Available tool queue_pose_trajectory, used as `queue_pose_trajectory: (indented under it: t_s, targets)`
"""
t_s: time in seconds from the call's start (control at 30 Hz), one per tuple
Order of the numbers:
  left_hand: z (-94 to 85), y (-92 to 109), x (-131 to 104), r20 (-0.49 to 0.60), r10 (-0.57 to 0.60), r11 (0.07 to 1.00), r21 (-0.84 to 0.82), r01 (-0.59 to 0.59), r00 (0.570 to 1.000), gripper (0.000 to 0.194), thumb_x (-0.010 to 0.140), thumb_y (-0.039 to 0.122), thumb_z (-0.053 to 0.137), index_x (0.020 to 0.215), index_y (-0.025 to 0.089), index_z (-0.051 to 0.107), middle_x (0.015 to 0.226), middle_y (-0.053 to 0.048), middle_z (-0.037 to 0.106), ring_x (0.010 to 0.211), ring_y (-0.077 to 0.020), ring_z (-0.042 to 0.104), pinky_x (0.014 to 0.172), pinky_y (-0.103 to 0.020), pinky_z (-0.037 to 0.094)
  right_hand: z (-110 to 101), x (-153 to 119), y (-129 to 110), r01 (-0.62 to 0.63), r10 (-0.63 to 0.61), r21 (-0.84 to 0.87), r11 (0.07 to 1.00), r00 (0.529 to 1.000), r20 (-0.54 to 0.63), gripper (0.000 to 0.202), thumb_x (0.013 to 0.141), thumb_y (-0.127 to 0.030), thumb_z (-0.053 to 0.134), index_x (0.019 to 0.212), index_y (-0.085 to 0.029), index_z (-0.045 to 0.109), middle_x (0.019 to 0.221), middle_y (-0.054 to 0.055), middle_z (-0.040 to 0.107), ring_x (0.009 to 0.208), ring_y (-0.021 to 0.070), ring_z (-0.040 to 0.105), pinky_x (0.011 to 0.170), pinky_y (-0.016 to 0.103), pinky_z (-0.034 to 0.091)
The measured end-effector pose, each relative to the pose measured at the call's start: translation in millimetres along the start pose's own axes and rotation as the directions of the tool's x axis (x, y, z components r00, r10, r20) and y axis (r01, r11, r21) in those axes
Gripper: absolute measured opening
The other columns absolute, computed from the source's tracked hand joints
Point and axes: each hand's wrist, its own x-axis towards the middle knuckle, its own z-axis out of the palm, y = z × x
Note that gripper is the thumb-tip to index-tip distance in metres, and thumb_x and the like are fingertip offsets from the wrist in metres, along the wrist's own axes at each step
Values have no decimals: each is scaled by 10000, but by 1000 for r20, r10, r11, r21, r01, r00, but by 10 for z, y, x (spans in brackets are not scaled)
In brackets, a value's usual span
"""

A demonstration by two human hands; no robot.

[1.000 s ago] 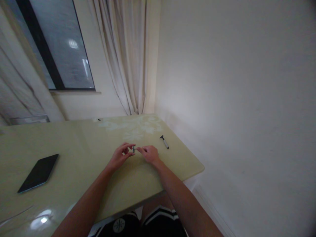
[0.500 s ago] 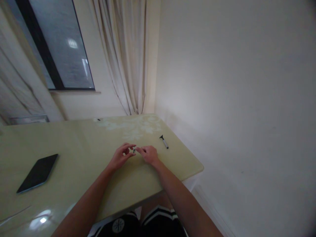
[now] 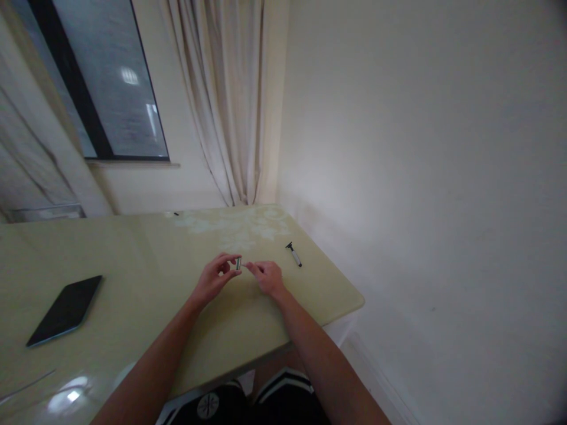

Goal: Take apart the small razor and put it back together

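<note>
My left hand (image 3: 215, 276) holds a small, narrow razor cartridge (image 3: 238, 263) upright between thumb and fingertips. It looks greenish with a dark edge, and its finer details are too small to make out. Just to its right is my right hand (image 3: 266, 276), fingers curled and the forefinger and thumb pointing at the cartridge. Something thin and pale shows at those fingertips, too small to name. Beyond my right hand, a razor (image 3: 294, 255) with a grey and black handle lies on the table, its black head end pointing away.
A dark tablet (image 3: 66, 310) lies on the left of the pale yellow-green table (image 3: 146, 277). A small black item (image 3: 176, 213) sits by the far edge. A thin cable-like line (image 3: 29, 385) crosses the near left. The wall (image 3: 398, 177) borders the right side.
My left hand has shifted slightly left and up with the cartridge, turning its long face more into view. A small gap now separates it from my right fingertips, which had been against it.
</note>
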Motion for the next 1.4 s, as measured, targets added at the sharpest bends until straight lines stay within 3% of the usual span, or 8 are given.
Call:
queue_pose_trajectory:
  t_s: [0.1,0.27,0.47,0.67,0.83,1.03,1.27,1.4]
  targets:
    - [51,12,-20,3,-4,1000,-12,4,1000,362,818,383,778,1149,238,753,917,-13,636,671,-110,539,614,-232,457,-1,-12,-13,3,-3,17,1000,1000,-4,802,988,-773,271,616,-165,638,573,-11,473,566,113,407,559,273,214]
    - [178,23,-37,112,14,998,-70,-6,994,338,812,384,775,1103,213,770,909,-20,639,655,-106,529,595,-228,450,-14,-22,-24,21,-23,72,997,1000,18,800,977,-783,285,651,-163,672,571,-9,468,578,117,441,564,265,234]
    - [51,8,-4,-41,-21,1000,-23,20,999,368,806,377,781,1148,243,755,945,-20,641,681,-110,536,609,-228,463,-20,-16,1,1,4,96,995,999,-47,817,979,-784,233,640,-167,647,585,-12,438,577,121,395,563,269,226]
    - [126,18,-26,56,-11,998,-62,15,998,356,808,368,780,1136,230,768,902,-18,628,683,-113,538,609,-227,458,-10,-34,-34,1,-1,88,996,1000,1,802,955,-810,261,582,-175,578,559,-16,409,563,119,406,550,270,216]
    - [7,24,0,-81,-13,999,-45,9,997,380,810,370,792,1167,249,751,963,-19,642,688,-108,536,631,-235,469,-26,-18,-15,-9,15,119,993,999,-49,808,961,-805,246,586,-174,582,576,-13,399,573,119,385,563,275,218]
    - [191,44,-37,24,-27,994,-103,29,999,354,795,345,794,1129,234,764,941,-19,640,688,-110,544,619,-234,474,-34,-20,-7,8,-4,139,990,1000,-25,788,967,-796,257,604,-175,579,583,-12,394,572,121,395,557,272,234]
    - [-73,33,7,-137,-64,996,-73,55,989,377,823,346,777,1185,249,741,982,-12,629,682,-97,508,631,-230,463,-46,-6,16,-25,36,163,986,997,-62,789,966,-792,263,599,-179,598,583,-20,359,577,122,379,559,265,227]
    - [92,41,-26,-19,-28,998,-56,26,999,337,802,344,784,1121,236,761,939,-12,640,676,-103,531,616,-227,465,21,-8,23,9,-3,142,990,999,-39,794,942,-814,295,570,-175,584,558,-22,379,556,115,383,551,268,214]
